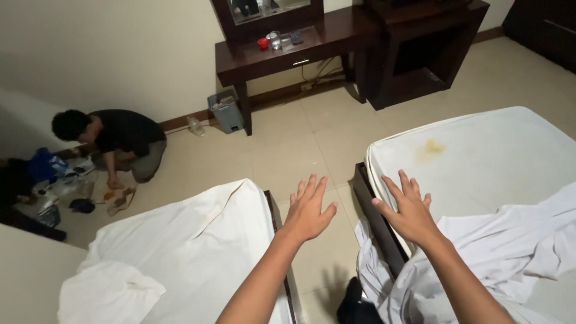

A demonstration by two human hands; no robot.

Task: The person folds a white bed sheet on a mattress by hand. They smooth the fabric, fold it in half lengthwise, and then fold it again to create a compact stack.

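Both arms are stretched forward over the gap between two beds. The left hand [309,210] has its fingers spread and holds nothing; it hangs above the tiled floor [300,144], just beside the foot corner of the left bed [198,240]. The right hand [409,210] is likewise splayed and bare, palm down, over the near corner of the right mattress [480,156] — whether it touches the cover I cannot tell.

The white sheet [510,246] lies bunched across the near half of the right mattress and spills over its edge towards the floor; it is the thing nearest the right hand. The far half of that mattress is uncovered, with a yellowish stain [431,150] near its far edge. The left bed is covered in a looser white cloth, one corner folded back.

Step in hand, as I judge it: a reach with both hands free, nothing gripped yet. A hold on the sheet would call for the right hand to drop and close on its loose edge.

Elsewhere — a second person [114,144] crouches by the wall over scattered items; a dark desk [288,48] and a grey bin [225,111] stand against the far wall.
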